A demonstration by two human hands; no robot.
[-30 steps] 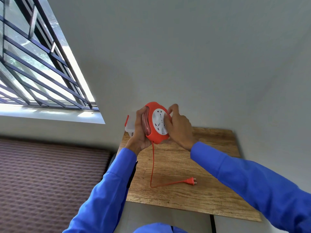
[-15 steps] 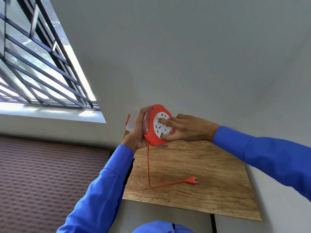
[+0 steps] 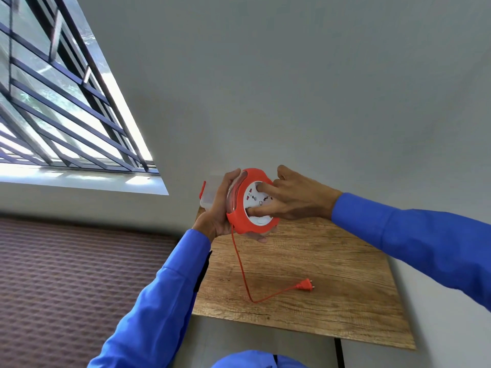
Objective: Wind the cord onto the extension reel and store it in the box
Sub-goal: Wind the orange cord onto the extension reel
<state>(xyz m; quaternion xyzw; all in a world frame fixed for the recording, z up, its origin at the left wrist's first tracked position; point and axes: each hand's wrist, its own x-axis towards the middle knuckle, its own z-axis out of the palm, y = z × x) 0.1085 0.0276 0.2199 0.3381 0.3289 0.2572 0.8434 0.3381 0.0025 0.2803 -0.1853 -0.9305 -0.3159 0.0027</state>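
So the person in the blue sleeves has the orange extension reel (image 3: pixel 252 200) up in the air, held above the far left corner of the wooden table (image 3: pixel 332 301), not resting on it. The left hand (image 3: pixel 220 208) is wrapped around the back and rim of the reel, fingers curled under the bottom edge, gripping it pretty firmly. The right hand (image 3: pixel 295 197) comes in from the other side with its fingers poked into the white socket face, thumb lower down on the same disc, so it's holding onto that centre part. Hands are close together, both on the reel.

The orange cord (image 3: pixel 240 264) hangs out of the bottom of the reel, drops down to the table, bends, and runs right to the plug (image 3: pixel 305 284), which lies flat on the wood, well apart from the reel.

Behind the left hand there's a clear plastic box (image 3: pixel 210 195) with an orange clip, sitting at the back corner by the wall. Mostly hidden, so can't say what's in it. Barred window (image 3: pixel 53 102) off to the left.
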